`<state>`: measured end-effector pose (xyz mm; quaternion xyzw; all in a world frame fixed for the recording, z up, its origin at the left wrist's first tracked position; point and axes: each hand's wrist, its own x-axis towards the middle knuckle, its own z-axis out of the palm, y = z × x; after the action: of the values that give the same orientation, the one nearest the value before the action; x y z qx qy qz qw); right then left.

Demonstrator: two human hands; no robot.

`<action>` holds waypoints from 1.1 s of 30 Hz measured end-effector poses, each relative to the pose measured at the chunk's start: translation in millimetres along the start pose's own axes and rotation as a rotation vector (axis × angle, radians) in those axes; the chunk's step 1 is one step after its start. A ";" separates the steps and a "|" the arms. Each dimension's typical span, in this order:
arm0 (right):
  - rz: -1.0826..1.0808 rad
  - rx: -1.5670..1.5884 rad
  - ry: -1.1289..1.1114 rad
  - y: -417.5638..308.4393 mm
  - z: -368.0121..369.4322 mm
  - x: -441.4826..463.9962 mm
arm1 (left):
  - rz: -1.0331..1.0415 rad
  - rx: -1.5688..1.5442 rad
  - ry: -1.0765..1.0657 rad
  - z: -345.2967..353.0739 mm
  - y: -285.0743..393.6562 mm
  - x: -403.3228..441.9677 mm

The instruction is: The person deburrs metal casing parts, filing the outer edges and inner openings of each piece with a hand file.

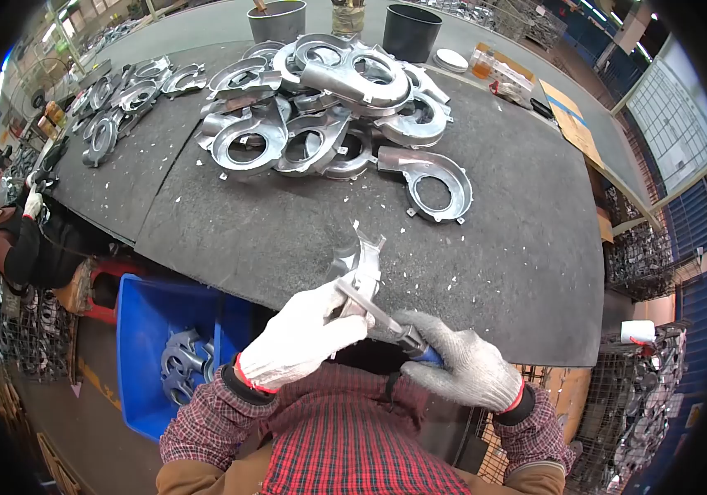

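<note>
My left hand (300, 332), in a white knit glove, is closed around a silver metal casting (363, 262), held on edge at the front of the dark work table. My right hand (470, 363), in a greyer glove, grips a file-like tool (380, 313) with a flat metal bar, a dark collar and a blue handle. The bar points up and left, crossing in front of the casting close to my left fingers. Whether it touches the casting I cannot tell. Beyond my hands lies a single volute-shaped casting (452, 180).
A heap of similar castings (246, 136) covers the table's far middle, with more castings (139, 95) at far left. A blue bin (140, 363) holding castings stands below left. Two buckets (413, 33) are at the back. A masked co-worker (28, 223) sits left. Wire cages (629, 404) stand right.
</note>
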<state>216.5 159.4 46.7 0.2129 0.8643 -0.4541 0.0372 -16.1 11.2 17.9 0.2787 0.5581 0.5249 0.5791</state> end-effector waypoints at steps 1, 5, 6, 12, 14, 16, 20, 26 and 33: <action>0.062 0.020 -0.039 -1.8 -1.3 -1.6 | 0.002 0.067 0.022 1.8 3.8 0.2; 0.029 0.091 -0.141 9.6 -6.6 -0.1 | 0.040 -0.084 -0.003 -0.2 -7.8 -0.6; 0.078 0.104 -0.161 7.3 -12.2 1.5 | -0.006 -0.021 0.002 -2.5 -8.1 2.2; 0.020 -0.003 0.054 13.3 -30.4 8.0 | 0.202 0.324 -0.221 -10.7 -5.5 11.6; 0.073 -0.109 0.121 -0.7 -33.3 1.0 | 0.167 0.236 -0.206 -4.5 -2.2 14.5; -0.096 -0.247 0.280 0.7 -28.7 -5.4 | 0.113 0.069 -0.167 -3.8 1.3 22.0; -0.052 -0.600 0.273 -15.7 -9.7 -21.4 | 0.007 0.177 -0.279 -8.2 29.3 33.6; -0.023 -0.804 0.405 -12.0 -7.0 -26.5 | 0.033 0.245 -0.377 -11.4 44.4 37.9; -0.016 -0.930 0.398 -22.3 -16.1 -27.1 | -0.061 0.212 -0.356 -27.3 45.6 37.7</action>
<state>234.1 152.1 80.3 0.2495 0.9671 0.0281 -0.0409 -61.8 52.0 39.9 0.4095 0.5073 0.3878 0.6515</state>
